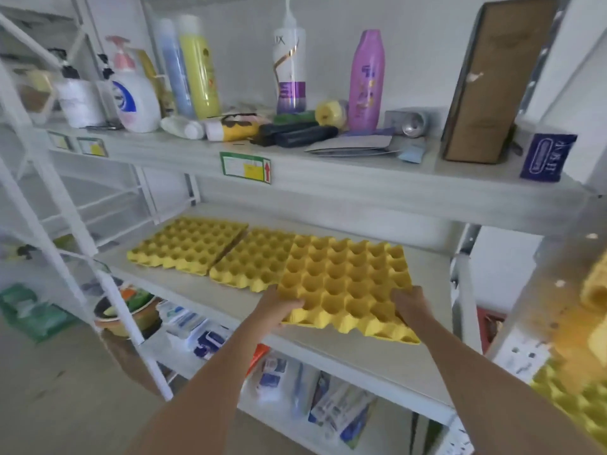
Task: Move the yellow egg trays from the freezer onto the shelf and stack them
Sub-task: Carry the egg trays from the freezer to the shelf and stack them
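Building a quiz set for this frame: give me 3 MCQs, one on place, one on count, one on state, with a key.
1. Where is the egg tray that both hands hold?
A. On the top shelf among the bottles
B. Over the right part of the middle shelf, overlapping the neighbouring tray
C. On the floor

2. How many yellow egg trays are at the middle shelf, counting the held one?
A. One
B. Three
C. Five

3. How do the hands hold the tray?
A. Left hand and right hand each grip its near edge
B. Only the right hand touches it
C. Both hands hang free

Key: 1 B, its far left corner covers part of the middle tray; 2 B, the left tray, the middle one and the held one; 3 A, fingers of both hands close on the near edge.
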